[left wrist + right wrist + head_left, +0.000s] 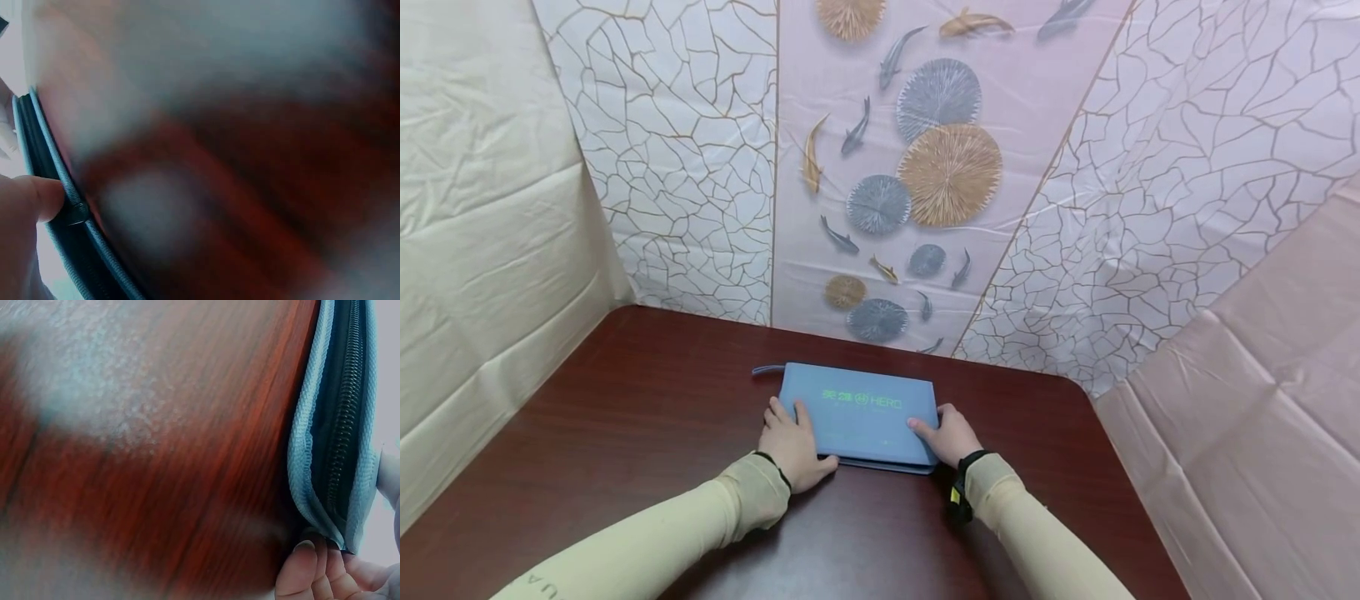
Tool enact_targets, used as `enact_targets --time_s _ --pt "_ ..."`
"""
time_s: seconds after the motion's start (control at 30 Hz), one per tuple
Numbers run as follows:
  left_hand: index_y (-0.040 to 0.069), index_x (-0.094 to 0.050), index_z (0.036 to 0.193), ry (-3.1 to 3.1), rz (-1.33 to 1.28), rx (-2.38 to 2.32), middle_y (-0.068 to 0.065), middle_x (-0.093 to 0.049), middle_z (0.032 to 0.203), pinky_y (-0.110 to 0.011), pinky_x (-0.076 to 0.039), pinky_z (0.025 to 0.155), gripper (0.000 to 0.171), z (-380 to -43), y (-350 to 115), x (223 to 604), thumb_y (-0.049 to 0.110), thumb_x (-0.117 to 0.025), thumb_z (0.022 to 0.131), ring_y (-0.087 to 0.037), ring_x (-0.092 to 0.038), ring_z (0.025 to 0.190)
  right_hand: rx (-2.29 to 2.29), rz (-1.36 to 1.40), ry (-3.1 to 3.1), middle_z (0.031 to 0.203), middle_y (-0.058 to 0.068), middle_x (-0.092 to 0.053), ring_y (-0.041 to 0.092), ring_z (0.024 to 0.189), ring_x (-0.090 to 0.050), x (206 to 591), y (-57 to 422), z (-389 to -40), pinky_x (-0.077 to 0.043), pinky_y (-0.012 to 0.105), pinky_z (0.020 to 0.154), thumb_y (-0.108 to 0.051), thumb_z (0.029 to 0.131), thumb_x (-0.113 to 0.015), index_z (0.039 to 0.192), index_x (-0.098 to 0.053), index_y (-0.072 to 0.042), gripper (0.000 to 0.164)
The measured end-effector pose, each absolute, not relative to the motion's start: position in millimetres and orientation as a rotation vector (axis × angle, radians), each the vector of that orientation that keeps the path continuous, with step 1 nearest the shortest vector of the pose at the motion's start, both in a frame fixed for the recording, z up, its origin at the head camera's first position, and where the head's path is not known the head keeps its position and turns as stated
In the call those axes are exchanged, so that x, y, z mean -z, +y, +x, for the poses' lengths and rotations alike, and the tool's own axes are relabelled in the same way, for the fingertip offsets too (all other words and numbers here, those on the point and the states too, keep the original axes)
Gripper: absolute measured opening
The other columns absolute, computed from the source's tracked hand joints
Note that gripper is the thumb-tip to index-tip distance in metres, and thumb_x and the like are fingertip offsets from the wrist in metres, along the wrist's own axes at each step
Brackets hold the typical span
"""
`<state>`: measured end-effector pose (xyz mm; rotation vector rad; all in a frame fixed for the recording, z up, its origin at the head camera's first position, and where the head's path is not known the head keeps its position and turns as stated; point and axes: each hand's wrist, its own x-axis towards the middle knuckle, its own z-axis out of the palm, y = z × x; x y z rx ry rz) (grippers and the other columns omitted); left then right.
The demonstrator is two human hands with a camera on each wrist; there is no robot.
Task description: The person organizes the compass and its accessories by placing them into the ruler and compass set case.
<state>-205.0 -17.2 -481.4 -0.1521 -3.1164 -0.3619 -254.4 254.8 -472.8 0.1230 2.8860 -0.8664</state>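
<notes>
A flat blue zippered case (857, 425) with green lettering that includes "HERO" lies on the dark red-brown table, a thin blue strap (767, 369) sticking out at its far left corner. My left hand (793, 450) holds the near left corner, index finger on the cover and thumb at the front edge. In the left wrist view that thumb (40, 199) presses on the dark zipper side beside the zipper pull (76, 214). At the right end, my right hand (955, 435) grips the case, thumb on top. Its curled fingertips (300, 565) touch the lower corner below the zipper (344, 419).
The wooden table (625, 417) has rounded far corners. Behind it hangs a patterned cloth (880, 250) with fish and round leaves. Pale cloth walls (475, 250) stand at both sides. A black band with a yellow mark (958, 492) circles my right wrist.
</notes>
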Motion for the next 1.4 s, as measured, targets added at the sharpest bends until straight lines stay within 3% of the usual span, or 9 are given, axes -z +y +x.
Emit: enact_targets --time_s 0.23,0.47,0.8,1.0,1.17,1.4 --pt "-0.011 -0.025 0.147 -3.141 -0.161 0.257 -0.047 -0.019 0.142 -0.049 -0.042 0.098 0.109 -205.9 -17.0 479.0 0.066 -0.062 0.079 -0.055 -0.033 0.129 0.884 0.114 2.887 0.121 0.023 -0.057 0.028 0.104 -0.057 472.2 254.4 -254.8 -0.047 0.047 0.089 -0.049 0.09 -0.065 0.129 -0.047 0.009 0.072" --pt "-0.008 -0.026 0.148 -3.22 -0.169 0.211 -0.046 -0.022 0.142 -0.047 -0.05 0.085 0.097 -207.7 -22.9 468.0 0.054 -0.064 0.084 -0.052 -0.04 0.124 0.859 0.099 2.889 0.117 0.021 -0.059 0.027 0.099 -0.058 471.6 254.3 -257.4 -0.048 0.046 0.086 -0.051 0.089 -0.064 0.127 -0.049 0.008 0.072" --pt "-0.003 -0.039 0.145 -3.189 -0.381 0.218 -0.037 -0.047 0.125 -0.047 -0.049 0.083 0.072 -206.7 -43.2 457.5 0.029 -0.066 0.086 -0.045 -0.051 0.109 0.861 0.123 2.878 0.113 0.019 -0.06 0.025 0.095 -0.058 472.8 256.8 -257.7 -0.049 0.044 0.084 -0.052 0.089 -0.064 0.124 -0.051 0.006 0.07" --pt "-0.001 -0.046 0.141 -3.147 -0.471 0.393 -0.03 -0.057 0.116 -0.049 -0.049 0.085 0.064 -206.4 -57.9 457.1 0.01 -0.067 0.082 -0.043 -0.056 0.104 0.865 0.15 2.872 0.112 0.018 -0.06 0.026 0.094 -0.057 474.6 256.0 -256.3 -0.049 0.044 0.085 -0.051 0.089 -0.065 0.123 -0.051 0.006 0.068" --pt "0.001 -0.051 0.138 -3.093 -0.467 0.496 -0.031 -0.055 0.113 -0.048 -0.05 0.083 0.064 -206.0 -63.1 461.9 0.014 -0.076 0.081 -0.042 -0.06 0.096 0.854 0.14 2.875 0.112 0.018 -0.06 0.025 0.094 -0.057 477.1 257.7 -256.0 -0.049 0.044 0.084 -0.052 0.089 -0.065 0.124 -0.051 0.007 0.069" --pt "-0.003 -0.048 0.135 -3.038 -0.473 0.516 -0.025 -0.065 0.105 -0.046 -0.052 0.078 0.071 -207.7 -65.7 465.5 0.018 -0.083 0.077 -0.038 -0.064 0.093 0.843 0.133 2.875 0.114 0.019 -0.06 0.025 0.096 -0.058 477.5 257.1 -256.7 -0.049 0.046 0.086 -0.053 0.089 -0.064 0.125 -0.05 0.008 0.072"
